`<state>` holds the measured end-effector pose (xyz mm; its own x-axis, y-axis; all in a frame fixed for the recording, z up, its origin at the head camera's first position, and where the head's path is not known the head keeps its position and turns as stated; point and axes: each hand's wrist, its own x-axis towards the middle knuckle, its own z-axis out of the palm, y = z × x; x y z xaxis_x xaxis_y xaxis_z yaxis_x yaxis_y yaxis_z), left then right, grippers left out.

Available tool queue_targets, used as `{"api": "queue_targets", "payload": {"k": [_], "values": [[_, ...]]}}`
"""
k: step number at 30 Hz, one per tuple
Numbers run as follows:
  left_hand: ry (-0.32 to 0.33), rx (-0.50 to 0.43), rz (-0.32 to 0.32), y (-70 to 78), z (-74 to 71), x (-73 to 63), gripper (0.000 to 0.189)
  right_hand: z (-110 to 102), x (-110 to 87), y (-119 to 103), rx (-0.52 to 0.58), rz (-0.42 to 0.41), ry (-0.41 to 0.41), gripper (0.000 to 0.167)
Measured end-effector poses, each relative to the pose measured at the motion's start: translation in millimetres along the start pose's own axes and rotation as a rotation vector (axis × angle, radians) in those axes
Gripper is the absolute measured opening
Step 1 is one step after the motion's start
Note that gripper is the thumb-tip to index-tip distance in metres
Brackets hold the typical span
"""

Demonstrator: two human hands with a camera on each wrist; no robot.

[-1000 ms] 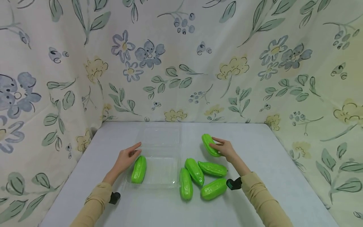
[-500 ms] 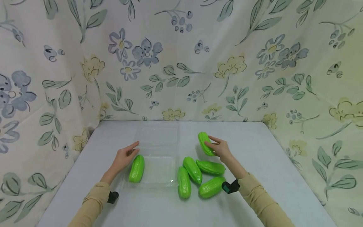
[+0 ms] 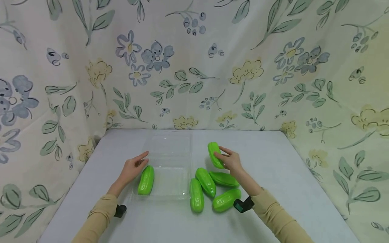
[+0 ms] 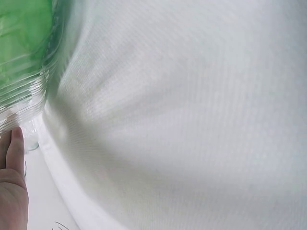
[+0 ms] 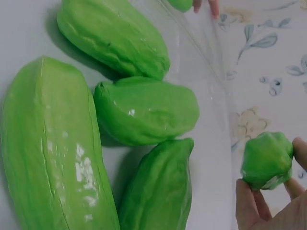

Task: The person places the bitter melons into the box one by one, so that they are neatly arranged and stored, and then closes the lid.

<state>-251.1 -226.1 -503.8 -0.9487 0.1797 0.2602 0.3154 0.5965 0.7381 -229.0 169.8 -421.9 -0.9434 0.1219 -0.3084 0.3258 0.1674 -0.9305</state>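
Observation:
My right hand (image 3: 231,161) holds a glossy green ridged gourd (image 3: 215,154) between thumb and fingers, raised above the table to the right of a clear plastic clamshell box (image 3: 182,197). The right wrist view shows the held gourd (image 5: 266,160) end-on. My left hand (image 3: 132,169) lies at the box's left side near the hinge, index finger extended. In the left wrist view its straight fingers (image 4: 16,151) touch the clear rim; most of that hand is out of frame. One gourd (image 3: 146,180) lies inside the box along its left wall.
Right of the box lie several more gourds: one (image 3: 197,195) beside its wall, one (image 3: 206,182) leaning close by, one (image 3: 224,179) behind and one (image 3: 226,200) in front. The box's lid (image 3: 170,143) lies folded back on the white table (image 3: 267,148). A floral curtain (image 3: 194,67) hangs behind.
My right hand has moved left with the gourd, toward the box. The left hand keeps its place at the box. The head view has shifted slightly.

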Motion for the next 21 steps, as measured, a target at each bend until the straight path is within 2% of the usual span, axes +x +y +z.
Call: {"api": "queue_targets", "payload": {"k": [9,21], "values": [[0.012,0.003,0.008,-0.5,-0.6,1.2,0.043,14.6,-9.9,-4.0,0.048,-0.009,-0.007,0.054],[0.018,0.008,0.017,-3.6,0.4,0.4,0.045,45.6,-26.3,-2.0,0.085,-0.048,0.013,0.051]]}}
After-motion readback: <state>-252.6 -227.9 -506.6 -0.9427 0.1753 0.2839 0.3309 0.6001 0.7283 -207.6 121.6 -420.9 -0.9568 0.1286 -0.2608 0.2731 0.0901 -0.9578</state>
